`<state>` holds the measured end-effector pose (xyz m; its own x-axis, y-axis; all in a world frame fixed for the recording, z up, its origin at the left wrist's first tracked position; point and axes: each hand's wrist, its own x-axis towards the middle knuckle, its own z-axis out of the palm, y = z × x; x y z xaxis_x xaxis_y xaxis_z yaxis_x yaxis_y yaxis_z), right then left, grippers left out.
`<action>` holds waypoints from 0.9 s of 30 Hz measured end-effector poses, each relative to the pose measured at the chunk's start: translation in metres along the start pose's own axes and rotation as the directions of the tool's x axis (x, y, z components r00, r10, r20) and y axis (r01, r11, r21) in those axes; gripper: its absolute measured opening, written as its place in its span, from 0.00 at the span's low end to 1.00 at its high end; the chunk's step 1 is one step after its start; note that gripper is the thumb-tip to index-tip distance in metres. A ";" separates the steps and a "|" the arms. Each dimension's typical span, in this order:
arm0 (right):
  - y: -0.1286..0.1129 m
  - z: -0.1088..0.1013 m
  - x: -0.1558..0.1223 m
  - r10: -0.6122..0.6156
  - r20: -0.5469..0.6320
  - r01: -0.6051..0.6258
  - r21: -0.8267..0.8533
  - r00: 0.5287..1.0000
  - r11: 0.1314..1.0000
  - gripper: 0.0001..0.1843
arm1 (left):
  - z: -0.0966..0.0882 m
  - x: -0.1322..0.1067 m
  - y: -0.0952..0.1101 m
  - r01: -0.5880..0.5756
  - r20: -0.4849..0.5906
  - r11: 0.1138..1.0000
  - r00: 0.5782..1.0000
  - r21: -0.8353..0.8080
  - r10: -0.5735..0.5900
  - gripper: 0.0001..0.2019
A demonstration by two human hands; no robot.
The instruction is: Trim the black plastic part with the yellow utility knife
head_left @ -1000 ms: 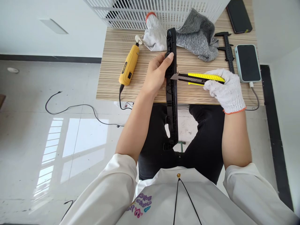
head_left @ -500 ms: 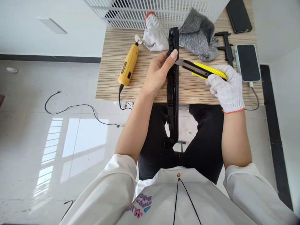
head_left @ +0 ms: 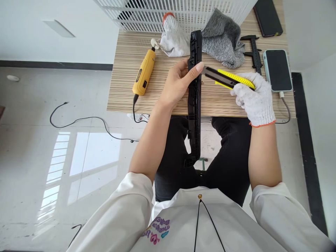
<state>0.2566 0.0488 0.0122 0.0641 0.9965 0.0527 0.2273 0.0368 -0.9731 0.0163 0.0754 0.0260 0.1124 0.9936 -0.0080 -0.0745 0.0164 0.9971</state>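
My bare left hand (head_left: 181,78) grips a long black plastic trim piece (head_left: 194,112) near its upper part, thumb stretched across its right edge. The piece runs from above the table down between my knees, its ribbed side showing. In a white knit glove, my right hand (head_left: 253,92) is closed around a yellow and black utility knife (head_left: 228,77). The blade points left, and its tip lies right by my left thumb. Whether the blade touches the plastic, I cannot tell.
A yellow rotary tool (head_left: 144,73) lies on the wooden table (head_left: 120,77) at left. Behind are a white glove (head_left: 175,38), a grey cloth (head_left: 223,40) and a white basket (head_left: 157,15). A black caliper (head_left: 254,52), a charging phone (head_left: 277,70) and a dark phone (head_left: 267,17) are at right.
The black trim piece has shifted slightly right with my left hand. My left thumb now reaches further right, beside the blade tip. The knife has moved barely, slightly right.
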 end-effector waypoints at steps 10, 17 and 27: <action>-0.004 0.000 0.000 0.048 0.038 -0.049 0.014 0.998 0.999 0.16 | 0.000 0.001 -0.003 -0.040 0.005 0.998 0.999 0.038 0.039 0.09; -0.004 0.001 -0.001 0.013 0.015 -0.013 -0.009 1.000 1.000 0.15 | 0.000 0.001 -0.002 -0.028 0.017 1.000 0.999 0.012 0.028 0.08; -0.006 0.005 -0.001 0.002 -0.072 -0.002 0.008 0.997 1.000 0.12 | 0.002 0.001 -0.001 -0.002 0.000 1.000 1.000 0.011 0.002 0.07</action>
<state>0.2506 0.0482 0.0170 0.1347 0.9886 0.0666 0.2194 0.0358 -0.9750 0.0184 0.0760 0.0249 0.1123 0.9937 -0.0059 -0.0641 0.0132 0.9979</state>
